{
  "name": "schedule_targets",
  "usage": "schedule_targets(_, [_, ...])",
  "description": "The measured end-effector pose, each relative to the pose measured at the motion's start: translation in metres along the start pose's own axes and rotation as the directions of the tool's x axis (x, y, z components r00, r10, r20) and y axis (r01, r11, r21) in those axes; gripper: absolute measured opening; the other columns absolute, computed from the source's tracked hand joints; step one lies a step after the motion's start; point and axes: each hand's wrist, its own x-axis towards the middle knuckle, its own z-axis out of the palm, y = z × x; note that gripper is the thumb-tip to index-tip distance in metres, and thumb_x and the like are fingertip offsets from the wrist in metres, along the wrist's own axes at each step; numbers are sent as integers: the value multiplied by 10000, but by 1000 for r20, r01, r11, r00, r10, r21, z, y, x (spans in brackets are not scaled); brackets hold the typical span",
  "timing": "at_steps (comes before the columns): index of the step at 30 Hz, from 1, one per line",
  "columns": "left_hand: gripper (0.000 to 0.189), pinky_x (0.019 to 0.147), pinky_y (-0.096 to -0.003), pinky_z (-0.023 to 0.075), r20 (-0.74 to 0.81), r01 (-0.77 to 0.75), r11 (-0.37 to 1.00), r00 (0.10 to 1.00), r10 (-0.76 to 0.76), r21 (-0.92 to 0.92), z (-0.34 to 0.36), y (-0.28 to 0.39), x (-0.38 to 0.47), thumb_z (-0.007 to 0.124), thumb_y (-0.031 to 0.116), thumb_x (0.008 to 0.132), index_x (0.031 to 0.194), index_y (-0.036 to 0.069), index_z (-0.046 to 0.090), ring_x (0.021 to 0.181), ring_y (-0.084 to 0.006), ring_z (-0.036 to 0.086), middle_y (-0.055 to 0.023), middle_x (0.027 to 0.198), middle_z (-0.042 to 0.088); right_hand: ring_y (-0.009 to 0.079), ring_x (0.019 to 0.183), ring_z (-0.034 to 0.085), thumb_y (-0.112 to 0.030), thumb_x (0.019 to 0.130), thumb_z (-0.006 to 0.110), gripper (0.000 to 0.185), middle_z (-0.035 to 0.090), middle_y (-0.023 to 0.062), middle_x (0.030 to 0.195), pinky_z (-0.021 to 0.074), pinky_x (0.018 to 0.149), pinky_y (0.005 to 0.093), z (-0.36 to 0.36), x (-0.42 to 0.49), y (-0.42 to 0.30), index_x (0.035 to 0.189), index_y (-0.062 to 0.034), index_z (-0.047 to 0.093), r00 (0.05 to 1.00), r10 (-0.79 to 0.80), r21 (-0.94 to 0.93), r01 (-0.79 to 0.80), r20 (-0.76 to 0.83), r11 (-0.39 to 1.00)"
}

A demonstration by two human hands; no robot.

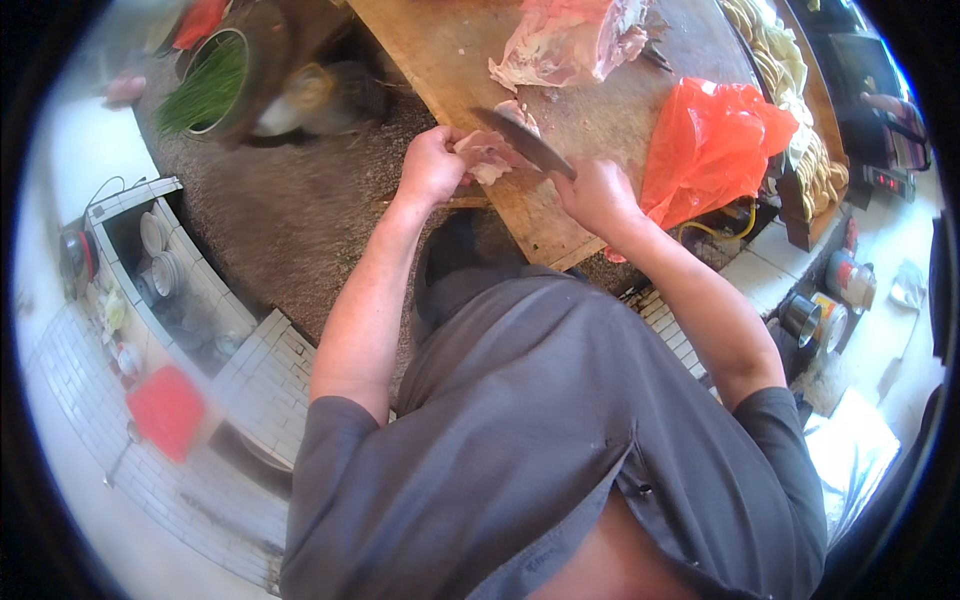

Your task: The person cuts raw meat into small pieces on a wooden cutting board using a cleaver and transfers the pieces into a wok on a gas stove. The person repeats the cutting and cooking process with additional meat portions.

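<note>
My left hand [436, 166] pinches the near end of a pale pink piece of raw meat [489, 156] at the left edge of the wooden board [592, 124]. In my right hand [600, 196] is the handle of a broad-bladed knife [529, 141]. Its dark blade slants up and left across the meat; whether the edge has cut in cannot be seen. A small part of the meat shows beyond the blade. Farther back on the board lies a large slab of raw meat with pale fat [574, 41].
A crumpled red plastic bag [712, 142] covers the board's right side. Beyond it stands a wooden tray of flat, pale brown pieces [821, 180]. Green stalks [206, 90] fill a bucket at far left. Stacked bowls [166, 274] sit in a tiled basin [247, 334].
</note>
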Motion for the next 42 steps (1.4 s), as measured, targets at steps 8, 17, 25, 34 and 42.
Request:
schedule_targets(8, [113, 531, -224, 522, -92, 41, 995, 995, -49, -87, -58, 33, -20, 681, 48, 962, 1060, -6, 696, 637, -110, 661, -84, 853, 724, 447, 869, 718, -200, 933, 591, 228, 723, 265, 884, 568, 798, 546, 47, -9, 33, 934, 5, 691, 997, 54, 54, -57, 51, 997])
schedule_targets(17, [442, 791, -359, 571, -331, -194, 975, 918, 218, 105, -20, 60, 71, 790, 177, 917, 1250, -56, 616, 887, -233, 697, -153, 1046, 706, 453, 906, 703, -230, 946, 621, 308, 707, 285, 884, 549, 830, 531, 18, -83, 80, 1120, 0, 730, 947, 315, 341, -318, 66, 885])
schedule_targets(25, [261, 883, -441, 530, 179, -691, 334, 558, 811, 641, 47, 34, 22, 787, 70, 766, 998, 12, 681, 1000, -363, 637, -178, 1053, 659, 489, 941, 669, -177, 922, 620, 244, 680, 317, 898, 528, 838, 553, 35, -82, 106, 1051, 22, 676, 947, 297, 415, -223, -122, 882])
schedule_targets(34, [246, 772, -446, 525, -91, -537, 663, 738, 669, 522, 93, 4, -28, 763, 86, 829, 1041, 15, 663, 880, -368, 649, -179, 954, 646, 464, 919, 689, -263, 998, 589, 261, 707, 269, 909, 538, 816, 566, -5, -65, 60, 1007, -19, 680, 973, 208, 252, -178, -100, 951])
schedule_targets(42, [209, 695, -352, 553, -138, -440, 772, 823, 552, 459, 81, -3, -30, 761, 49, 835, 1020, -3, 678, 746, -251, 695, -143, 869, 689, 412, 855, 721, -237, 986, 645, 218, 725, 236, 916, 576, 740, 497, -33, -58, 38, 1032, -38, 720, 798, 13, 425, 306, -602, 852])
